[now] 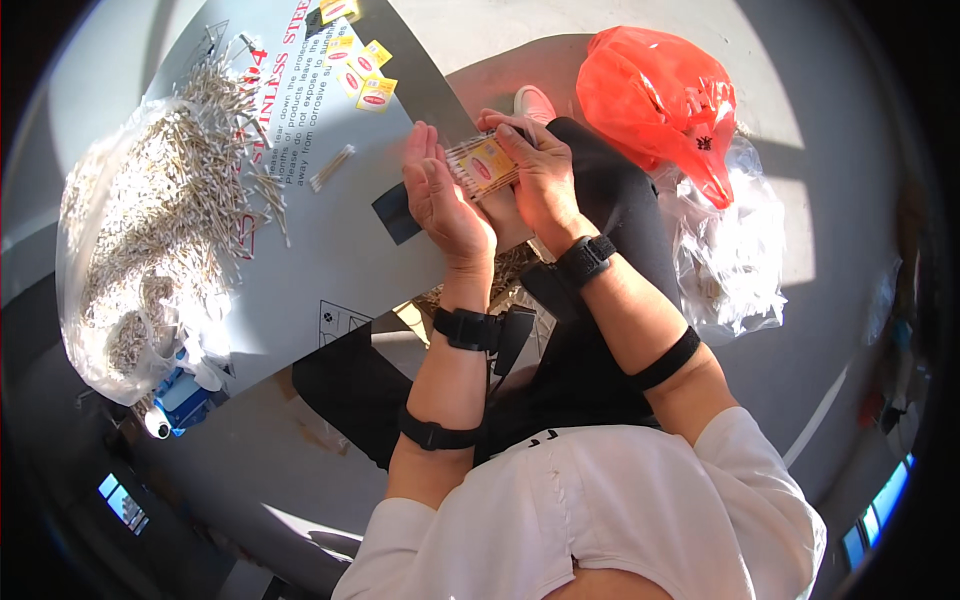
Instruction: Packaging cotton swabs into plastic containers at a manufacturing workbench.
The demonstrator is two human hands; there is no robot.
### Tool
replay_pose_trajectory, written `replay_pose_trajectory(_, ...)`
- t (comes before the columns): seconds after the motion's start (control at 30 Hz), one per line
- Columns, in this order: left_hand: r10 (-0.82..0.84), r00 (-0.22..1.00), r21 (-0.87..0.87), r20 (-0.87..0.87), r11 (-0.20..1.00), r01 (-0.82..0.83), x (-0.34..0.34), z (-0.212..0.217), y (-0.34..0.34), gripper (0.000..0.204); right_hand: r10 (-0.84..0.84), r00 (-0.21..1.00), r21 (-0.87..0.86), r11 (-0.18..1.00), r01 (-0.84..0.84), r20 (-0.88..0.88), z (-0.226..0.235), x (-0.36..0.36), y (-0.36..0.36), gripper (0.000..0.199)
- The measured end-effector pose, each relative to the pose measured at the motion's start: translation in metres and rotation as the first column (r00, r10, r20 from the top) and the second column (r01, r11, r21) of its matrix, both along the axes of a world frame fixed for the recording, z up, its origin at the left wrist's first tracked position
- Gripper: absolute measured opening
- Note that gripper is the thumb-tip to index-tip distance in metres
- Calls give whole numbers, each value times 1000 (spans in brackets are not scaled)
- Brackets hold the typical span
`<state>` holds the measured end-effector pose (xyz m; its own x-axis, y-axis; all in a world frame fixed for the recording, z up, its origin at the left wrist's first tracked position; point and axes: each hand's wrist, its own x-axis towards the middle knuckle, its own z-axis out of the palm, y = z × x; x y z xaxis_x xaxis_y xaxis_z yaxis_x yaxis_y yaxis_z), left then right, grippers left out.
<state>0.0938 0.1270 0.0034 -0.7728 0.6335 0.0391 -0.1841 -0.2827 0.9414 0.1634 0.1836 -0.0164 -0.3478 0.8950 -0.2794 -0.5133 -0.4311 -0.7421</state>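
Both hands work a small yellow packet of sticks above the grey board.

The right hand [545,180] pinches the packet [485,165] from its far side, while the left hand [440,200] stands flat and spread against its near edge, seemingly to square the sticks. Left of the packet lie loose sticks [150,210] in a clear bag on the board [330,250]; beyond it, spare yellow labels [362,75]; right, an orange bag [660,100].

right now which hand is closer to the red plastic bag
Right. The right hand, gripping a small yellow packet, is just left of the red plastic bag; the left hand is farther left.
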Motion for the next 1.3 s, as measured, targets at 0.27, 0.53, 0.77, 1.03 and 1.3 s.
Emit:
replay_pose_trajectory(0.27,-41,454,-312,-890,783,-539,-114,-3,-61,39,-567,644,712,701,50,514,34,16,6,42)
replay_pose_trajectory(0.53,-391,337,-513,-856,724,-462,-151,11,-53,23,-176,764,717,521,-463,621,43,-57,-42,28)
replay_pose_trajectory(0.77,-264,424,-450,-866,780,-435,-117,2,-96,22,-281,669,725,221,-653,688,16,-80,-59,27)
replay_pose_trajectory(1.03,-96,451,-439,-888,472,-764,-192,10,-118,23,-174,714,733,219,-644,679,17,-81,-60,14)
replay_pose_trajectory(1.3,-132,647,-547,-751,673,-498,-160,6,-116,16,-177,687,710,171,-684,705,22,-75,-56,12)
